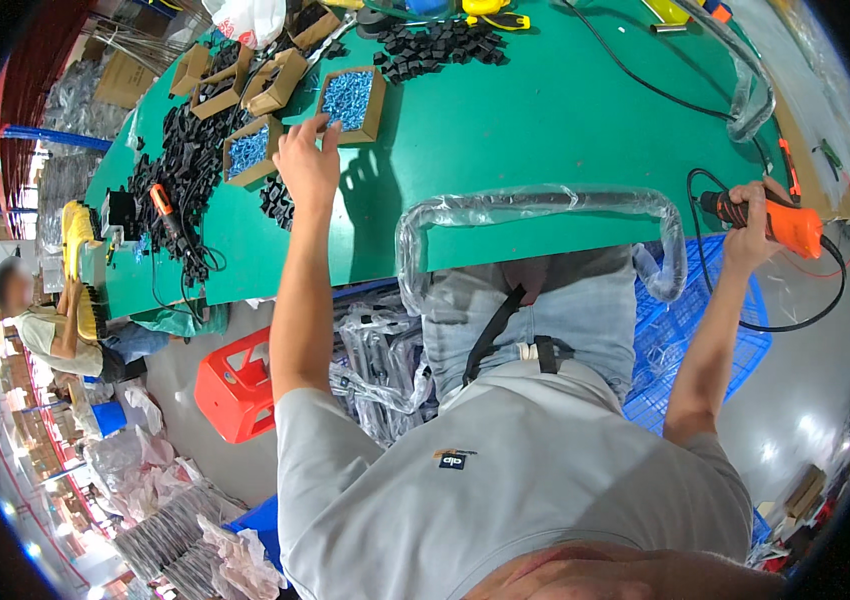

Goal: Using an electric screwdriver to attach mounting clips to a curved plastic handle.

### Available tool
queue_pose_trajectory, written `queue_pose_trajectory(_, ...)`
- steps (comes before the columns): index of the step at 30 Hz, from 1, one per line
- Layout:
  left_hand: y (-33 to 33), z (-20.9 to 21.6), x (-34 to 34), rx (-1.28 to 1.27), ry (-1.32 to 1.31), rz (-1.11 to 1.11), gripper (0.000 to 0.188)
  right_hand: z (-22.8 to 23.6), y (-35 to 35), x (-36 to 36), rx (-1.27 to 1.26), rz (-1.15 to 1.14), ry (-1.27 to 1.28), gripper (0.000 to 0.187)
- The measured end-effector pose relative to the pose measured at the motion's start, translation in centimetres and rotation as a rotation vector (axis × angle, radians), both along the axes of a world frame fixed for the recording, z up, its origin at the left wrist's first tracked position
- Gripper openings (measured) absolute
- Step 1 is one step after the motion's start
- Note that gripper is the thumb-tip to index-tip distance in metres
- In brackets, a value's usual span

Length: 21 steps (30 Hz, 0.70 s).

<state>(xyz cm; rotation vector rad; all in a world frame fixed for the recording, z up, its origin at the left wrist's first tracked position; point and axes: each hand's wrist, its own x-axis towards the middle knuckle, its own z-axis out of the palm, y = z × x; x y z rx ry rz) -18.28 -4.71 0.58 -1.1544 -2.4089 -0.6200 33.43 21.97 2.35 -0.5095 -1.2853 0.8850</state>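
Observation:
My left hand (307, 165) is raised beside two small cardboard boxes of blue screws. Its fingers are apart, and nothing shows between them. Close to the fingertips is the larger box (373, 125); the smaller box (270, 150) lies to the left of the hand. At the right, my right hand (748, 228) is closed around an orange and black corded electric screwdriver (795, 230), its black tip turned left. Between my arms, a bent metal tube (545, 200) in clear plastic wrap lies along the table's near edge, its ends extending over my lap.
Black plastic pieces (180, 150) are heaped on the green table (525, 120). Another orange screwdriver (163, 200) lies at the left. A black cable (635, 75) crosses the far right. A red stool (235, 385) and blue crate (685, 350) stand below; a co-worker (55, 325) is at far left.

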Motion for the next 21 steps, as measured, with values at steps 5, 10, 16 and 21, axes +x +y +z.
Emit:
queue_pose_trajectory(5, 4.7, 2.4, -3.3, -0.366, -0.352, 0.081, 0.034, 0.2, -0.3, -0.1, -0.046, -0.027, -0.057, 0.028)
queue_pose_trajectory(10, 5.8, 2.4, -4.6, -0.452, -0.382, -0.053, 0.029, -0.4, -0.3, 0.0, -0.025, -0.028, -0.097, 0.027)
queue_pose_trajectory(16, 5.0, 2.3, -3.8, -0.247, -0.381, -0.083, 0.023, -0.2, -0.3, -0.3, -0.03, 0.011, -0.016, 0.026)
queue_pose_trajectory(21, 4.0, 3.3, -1.2, -0.053, -0.313, -0.021, 0.022, 0.1, -0.2, -0.4, -0.037, 0.003, -0.028, 0.027)
